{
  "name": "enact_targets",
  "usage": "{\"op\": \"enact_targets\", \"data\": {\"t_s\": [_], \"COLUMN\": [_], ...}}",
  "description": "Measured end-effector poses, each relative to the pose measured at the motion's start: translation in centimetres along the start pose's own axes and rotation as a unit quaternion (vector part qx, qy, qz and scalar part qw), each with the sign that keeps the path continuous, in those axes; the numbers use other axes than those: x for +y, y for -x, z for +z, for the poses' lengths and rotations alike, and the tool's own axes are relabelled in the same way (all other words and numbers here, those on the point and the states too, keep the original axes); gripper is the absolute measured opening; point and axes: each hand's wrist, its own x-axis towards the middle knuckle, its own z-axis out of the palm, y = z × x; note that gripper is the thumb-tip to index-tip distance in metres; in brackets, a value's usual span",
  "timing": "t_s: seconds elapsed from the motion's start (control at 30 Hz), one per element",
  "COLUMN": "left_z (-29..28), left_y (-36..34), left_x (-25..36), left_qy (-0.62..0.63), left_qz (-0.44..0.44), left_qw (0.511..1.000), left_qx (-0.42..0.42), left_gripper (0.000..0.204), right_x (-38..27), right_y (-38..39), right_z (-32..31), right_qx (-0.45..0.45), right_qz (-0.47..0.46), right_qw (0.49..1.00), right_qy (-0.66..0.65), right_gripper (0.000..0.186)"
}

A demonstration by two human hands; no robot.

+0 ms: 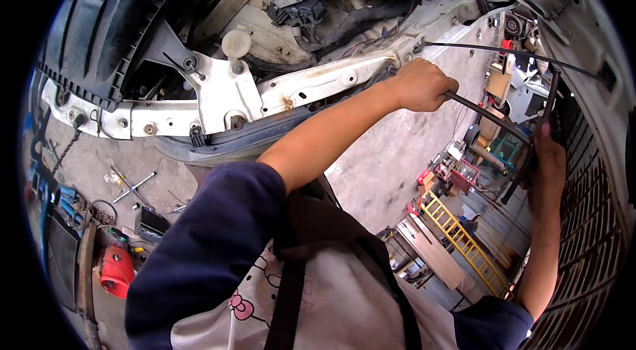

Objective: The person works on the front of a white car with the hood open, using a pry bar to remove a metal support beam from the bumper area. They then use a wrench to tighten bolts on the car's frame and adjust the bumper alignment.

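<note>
- Left hand closed round one end of the bar, right of the frame.
- Right hand wrapped at its crosspiece, farther right.
- A slipping grip could swing it into the prop.

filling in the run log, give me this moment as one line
left grip: around one arm of dark crossbar tool | right grip: at its crossing | nearby: white radiator support, hood prop rod

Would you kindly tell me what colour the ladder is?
Yellow; the ladder shows best in the head view.
</note>
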Motion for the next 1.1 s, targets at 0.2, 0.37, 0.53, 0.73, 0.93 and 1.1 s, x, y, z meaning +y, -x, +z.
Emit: {"op": "enact_targets", "data": {"t_s": [0.2,0.37,0.53,0.73,0.93,1.1], "left_z": [-0.3,-0.6,-0.3,-0.6,-0.7,-2.4], "left_y": [-0.9,-0.7,-0.3,0.0,0.0,-0.3], "left_x": [0.1,0.2,0.5,0.3,0.2,6.2], "left_qy": [-0.022,-0.014,-0.003,-0.015,-0.049,0.082], "left_qz": [0.005,0.002,0.001,-0.023,-0.033,-0.073], "left_qw": [0.999,0.999,0.999,0.998,0.996,0.994], "left_qx": [-0.029,-0.048,-0.041,-0.049,-0.066,-0.021], "left_gripper": [0.008,0.008,0.008,0.008,0.009,0.024], "right_x": [-2.9,-4.0,-2.5,-0.3,0.7,1.1], "right_y": [1.1,-0.6,-3.7,-1.7,-2.4,-3.6], "right_z": [-1.6,-0.6,0.1,2.5,3.1,1.7], "right_qx": [0.176,0.085,0.024,0.092,0.085,0.057], "right_qz": [-0.487,-0.584,-0.640,-0.308,-0.144,-0.255], "right_qw": [0.680,0.534,0.579,0.895,0.976,0.953], "right_qy": [0.519,0.605,0.504,0.309,0.139,0.154], "right_gripper": [0.024,0.035,0.024,0.038,0.056,0.038]}}
